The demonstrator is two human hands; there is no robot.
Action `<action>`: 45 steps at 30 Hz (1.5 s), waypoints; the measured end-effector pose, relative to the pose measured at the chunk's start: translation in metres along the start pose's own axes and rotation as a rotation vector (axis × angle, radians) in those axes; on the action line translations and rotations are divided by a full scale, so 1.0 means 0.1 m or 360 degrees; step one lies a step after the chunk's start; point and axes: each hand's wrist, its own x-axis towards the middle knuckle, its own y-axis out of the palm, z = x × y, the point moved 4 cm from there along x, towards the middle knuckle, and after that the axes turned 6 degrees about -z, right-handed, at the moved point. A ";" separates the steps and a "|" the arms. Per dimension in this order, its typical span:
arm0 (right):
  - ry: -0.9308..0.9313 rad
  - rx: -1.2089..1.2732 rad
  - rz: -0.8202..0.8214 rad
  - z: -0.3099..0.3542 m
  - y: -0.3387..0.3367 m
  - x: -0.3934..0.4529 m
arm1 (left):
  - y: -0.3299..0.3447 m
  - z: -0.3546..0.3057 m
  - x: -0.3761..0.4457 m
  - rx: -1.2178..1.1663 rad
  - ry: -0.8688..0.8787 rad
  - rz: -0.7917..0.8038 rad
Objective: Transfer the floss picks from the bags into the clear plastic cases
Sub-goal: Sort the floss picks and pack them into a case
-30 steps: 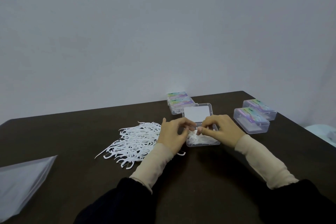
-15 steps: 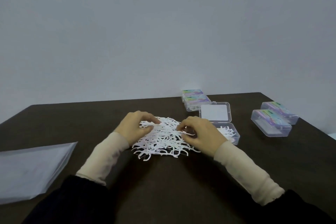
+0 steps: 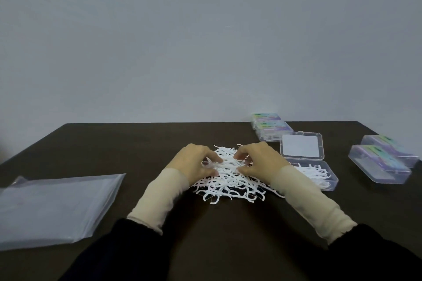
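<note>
A loose pile of white floss picks (image 3: 230, 183) lies in the middle of the dark table (image 3: 114, 143). My left hand (image 3: 194, 162) rests on the pile's left side with fingers curled round some picks. My right hand (image 3: 260, 159) sits on the pile's right side, its fingertips pinching picks. Just right of it an open clear case (image 3: 319, 174) holds several picks, its lid (image 3: 301, 145) folded back. An emptied clear plastic bag (image 3: 54, 205) lies flat at the left.
Two shut clear cases with coloured labels (image 3: 270, 128) stand at the back of the table. Two more shut cases (image 3: 381, 162) sit at the right near the table's edge. A plain grey wall rises behind the table.
Both hands left the open case and moved left onto the pile of picks. They have since drawn closer together on top of it. The view has shifted left.
</note>
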 end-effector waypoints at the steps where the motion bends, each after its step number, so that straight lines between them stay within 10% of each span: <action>1: -0.0009 0.0012 -0.0037 0.00 0.00 0.00 | -0.01 -0.01 -0.01 0.0024 -0.0004 -0.0020; 27: 0.0299 0.0924 -0.0562 -0.51 -0.40 -0.12 | -0.31 0.03 -0.08 -0.0567 -0.0061 -0.0698; 45: 0.0413 0.0639 -0.0240 -1.25 -0.67 -0.59 | -0.62 -0.01 -0.10 -0.1188 -0.0040 -0.0840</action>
